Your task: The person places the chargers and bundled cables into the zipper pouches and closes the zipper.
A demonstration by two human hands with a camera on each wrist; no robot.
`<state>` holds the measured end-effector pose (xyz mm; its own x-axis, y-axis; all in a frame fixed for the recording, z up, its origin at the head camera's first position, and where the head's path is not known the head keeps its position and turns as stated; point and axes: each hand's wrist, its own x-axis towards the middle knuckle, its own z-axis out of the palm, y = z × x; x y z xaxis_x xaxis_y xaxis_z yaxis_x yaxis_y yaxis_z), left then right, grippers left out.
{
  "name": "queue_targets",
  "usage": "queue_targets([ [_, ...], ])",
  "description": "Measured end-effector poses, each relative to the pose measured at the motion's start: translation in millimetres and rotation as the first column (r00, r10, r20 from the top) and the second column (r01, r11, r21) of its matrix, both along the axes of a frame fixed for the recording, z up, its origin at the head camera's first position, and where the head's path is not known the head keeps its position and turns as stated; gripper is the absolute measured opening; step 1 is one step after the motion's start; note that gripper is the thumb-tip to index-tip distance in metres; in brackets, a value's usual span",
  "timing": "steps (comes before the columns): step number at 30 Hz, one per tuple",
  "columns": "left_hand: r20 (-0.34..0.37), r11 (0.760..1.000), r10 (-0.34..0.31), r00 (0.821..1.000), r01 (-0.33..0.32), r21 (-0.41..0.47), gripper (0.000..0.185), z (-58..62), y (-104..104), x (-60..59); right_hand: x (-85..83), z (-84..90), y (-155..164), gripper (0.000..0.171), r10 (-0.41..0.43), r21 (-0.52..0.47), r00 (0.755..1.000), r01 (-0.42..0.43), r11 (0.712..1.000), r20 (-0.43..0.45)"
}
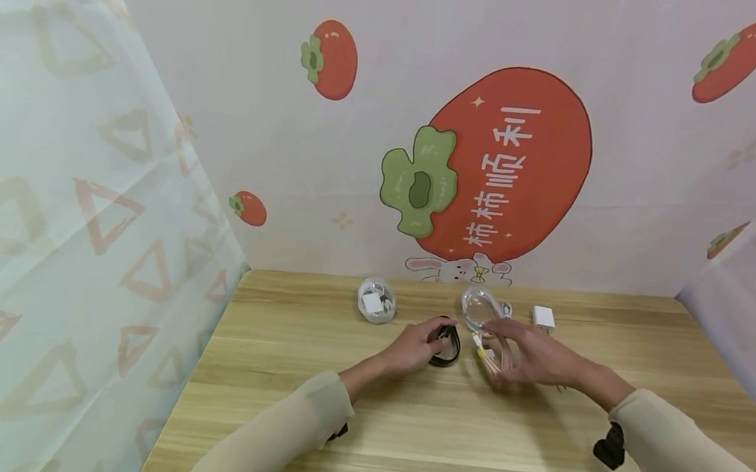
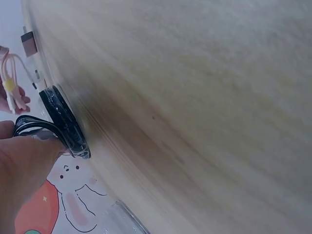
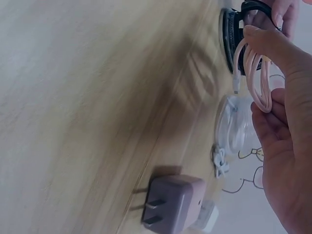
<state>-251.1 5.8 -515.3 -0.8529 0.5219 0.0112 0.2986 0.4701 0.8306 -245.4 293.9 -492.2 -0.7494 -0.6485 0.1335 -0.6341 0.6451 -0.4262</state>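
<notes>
My left hand pinches a looped black cable between thumb and fingers. The cable sits at a round black-rimmed case on the wooden table, also visible in the right wrist view. To the right, my right hand holds a coiled pale pink cable above the table, bound by a yellow tie. Its white plug end hangs from the coil. Beyond that hand lies a clear round case, with a small white cable piece beside it.
A clear round case holding a white charger and cable stands at the back left. A white charger stands at the back right. Near my right hand is a pinkish charger with its prongs out. A patterned cloth wall rises behind the table.
</notes>
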Motion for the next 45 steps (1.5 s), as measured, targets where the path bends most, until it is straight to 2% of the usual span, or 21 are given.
queue_targets([
  [5, 0.007, 1.0, 0.006, 1.0, -0.006, 0.02, 0.046, -1.6, -0.6, 0.1, -2.5, -0.3, -5.8, 0.081, -0.017, -0.039, 1.0, 0.017, 0.999, -0.014],
  [14, 0.052, 0.995, 0.038, 0.998, -0.042, 0.09, 0.042, -4.8, -1.1, -0.5, -5.9, -2.4, -23.0, 0.082, -0.059, -0.137, 0.998, 0.061, 0.989, 0.017],
  [17, 0.051, 0.993, 0.041, 0.998, -0.046, 0.109, 0.04, -5.6, -0.9, -0.5, -7.7, -4.5, -28.9, 0.083, -0.077, -0.151, 0.997, 0.078, 0.985, 0.012],
  [20, 0.052, 0.992, 0.051, 0.997, -0.057, 0.116, 0.039, -5.7, -1.2, 0.0, -9.8, -7.3, -33.8, 0.082, -0.074, -0.192, 0.996, 0.081, 0.978, 0.042],
  [28, 0.076, 0.987, 0.07, 0.995, -0.08, 0.139, 0.04, -5.9, -1.6, -1.4, -13.9, -17.3, -41.6, 0.08, -0.03, -0.339, 0.99, 0.076, 0.938, 0.141],
  [32, 0.088, 0.985, 0.082, 0.993, -0.094, 0.143, 0.041, -5.6, -2.3, -1.4, -16.0, -26.5, -44.0, 0.079, -0.031, -0.378, 0.982, 0.102, 0.92, 0.188],
  [39, 0.104, 0.98, 0.107, 0.989, -0.123, 0.155, 0.041, -7.4, -3.0, -1.3, -13.9, -40.4, -49.1, 0.08, -0.032, -0.462, 0.956, 0.17, 0.871, 0.292],
  [45, 0.106, 0.976, 0.12, 0.987, -0.137, 0.171, 0.042, -9.7, -3.1, -3.2, -11.4, -45.3, -53.8, 0.076, -0.023, -0.484, 0.939, 0.199, 0.852, 0.344],
])
